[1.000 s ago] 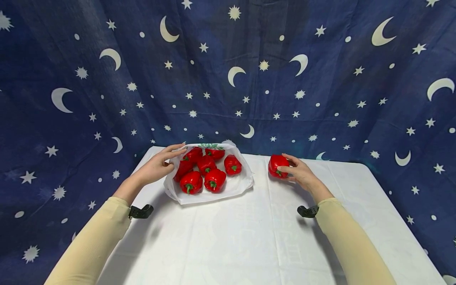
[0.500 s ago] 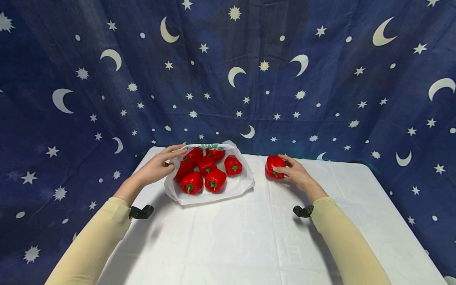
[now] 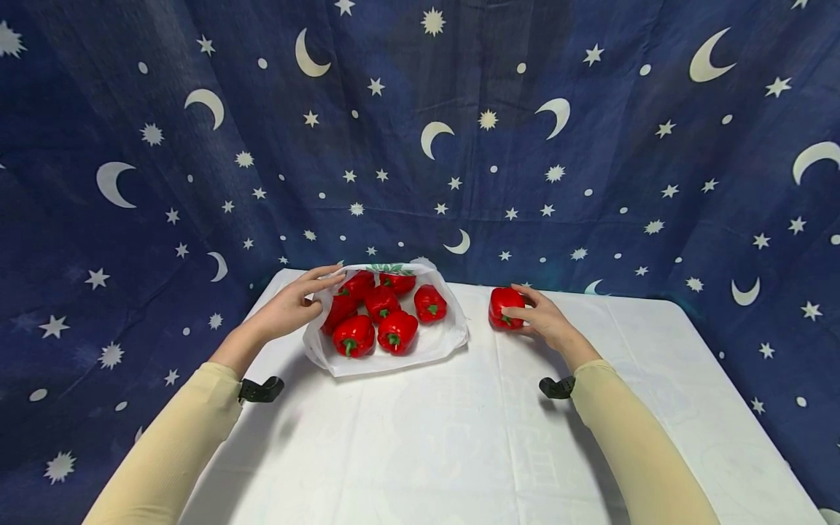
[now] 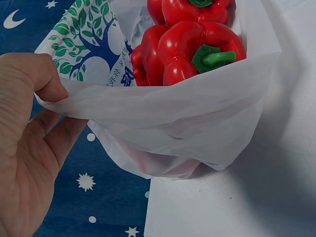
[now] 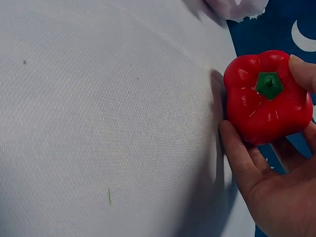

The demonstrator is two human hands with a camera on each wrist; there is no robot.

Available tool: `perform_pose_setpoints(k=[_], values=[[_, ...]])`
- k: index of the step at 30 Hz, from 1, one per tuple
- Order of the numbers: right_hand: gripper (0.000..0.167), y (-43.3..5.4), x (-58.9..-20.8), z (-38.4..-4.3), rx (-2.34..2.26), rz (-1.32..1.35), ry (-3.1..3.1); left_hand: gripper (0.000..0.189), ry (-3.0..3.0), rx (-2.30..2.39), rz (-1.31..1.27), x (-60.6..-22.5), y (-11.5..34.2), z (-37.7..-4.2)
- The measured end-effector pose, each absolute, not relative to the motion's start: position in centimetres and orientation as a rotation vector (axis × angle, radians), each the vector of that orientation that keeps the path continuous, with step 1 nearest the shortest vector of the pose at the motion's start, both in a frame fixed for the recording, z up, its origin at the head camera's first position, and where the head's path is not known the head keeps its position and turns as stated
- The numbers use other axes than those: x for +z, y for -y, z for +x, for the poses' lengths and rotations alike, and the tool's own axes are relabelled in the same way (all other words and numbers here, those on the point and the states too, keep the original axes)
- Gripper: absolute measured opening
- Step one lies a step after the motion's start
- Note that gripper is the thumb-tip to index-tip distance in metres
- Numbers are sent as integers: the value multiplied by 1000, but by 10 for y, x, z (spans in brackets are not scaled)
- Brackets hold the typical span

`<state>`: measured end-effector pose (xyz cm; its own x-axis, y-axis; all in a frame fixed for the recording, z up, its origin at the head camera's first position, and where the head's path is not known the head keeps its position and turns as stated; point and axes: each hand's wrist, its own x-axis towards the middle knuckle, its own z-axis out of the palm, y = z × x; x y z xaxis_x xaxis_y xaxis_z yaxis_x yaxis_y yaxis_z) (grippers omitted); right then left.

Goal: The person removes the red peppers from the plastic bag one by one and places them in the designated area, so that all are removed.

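Note:
On the table's left half lies a white plastic bag (image 3: pixel 429 348), its mouth spread open, with a green and blue tree print (image 4: pixel 94 42) inside. Several red bell peppers (image 3: pixel 397 332) with green stems sit in it. My left hand (image 3: pixel 289 310) pinches the bag's rim at its left side between thumb and fingers, as the left wrist view shows. To the right of the bag, my right hand (image 3: pixel 547 321) holds a single red bell pepper (image 5: pixel 266 108), thumb on one side and fingers on the other. Its green stem end faces the right wrist camera.
A white cloth covers the table (image 3: pixel 426 437). Behind it and at the sides hangs a dark blue curtain (image 3: pixel 394 109) with moons and stars. Each wrist wears a black strap-on device, such as the left wrist's camera (image 3: pixel 260 390).
My right hand has shifted slightly left with the bell pepper, mostly in the first half second. The left hand and the bag have stayed in place.

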<state>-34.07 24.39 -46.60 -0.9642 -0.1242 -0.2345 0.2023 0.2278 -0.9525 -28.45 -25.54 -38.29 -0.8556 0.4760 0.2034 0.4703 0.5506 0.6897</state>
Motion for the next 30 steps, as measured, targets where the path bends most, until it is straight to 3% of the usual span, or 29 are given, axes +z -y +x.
perform_pose_setpoints(k=[30], values=[[91,-243,-468,-345,-1595,94,-2383,61,-2760,1202,862,-384,256,-285]])
